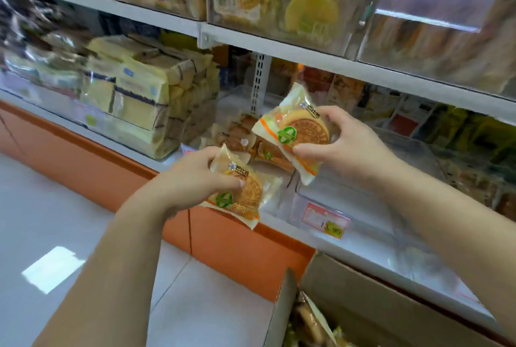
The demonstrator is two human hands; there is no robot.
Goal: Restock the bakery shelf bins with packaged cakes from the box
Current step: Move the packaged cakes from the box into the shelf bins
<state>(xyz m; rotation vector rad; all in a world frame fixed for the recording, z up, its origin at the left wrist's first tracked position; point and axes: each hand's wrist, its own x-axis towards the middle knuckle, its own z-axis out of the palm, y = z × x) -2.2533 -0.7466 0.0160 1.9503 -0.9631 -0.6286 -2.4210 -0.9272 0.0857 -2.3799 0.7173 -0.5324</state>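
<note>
Your left hand [195, 176] grips 1 packaged cake [245, 193]; your right hand [349, 145] pinches another cake [298, 131] above clear shelf bin [329, 201]. Box [363, 304] below right.

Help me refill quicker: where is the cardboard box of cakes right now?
Head view, bottom right: the cardboard box sits open below the right forearm, beside the orange shelf base, with packaged cakes showing inside.

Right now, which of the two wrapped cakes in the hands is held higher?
The cake pinched by the right hand, raised before the clear bin; the other cake, in the left hand, hangs lower by the orange shelf base.
</note>
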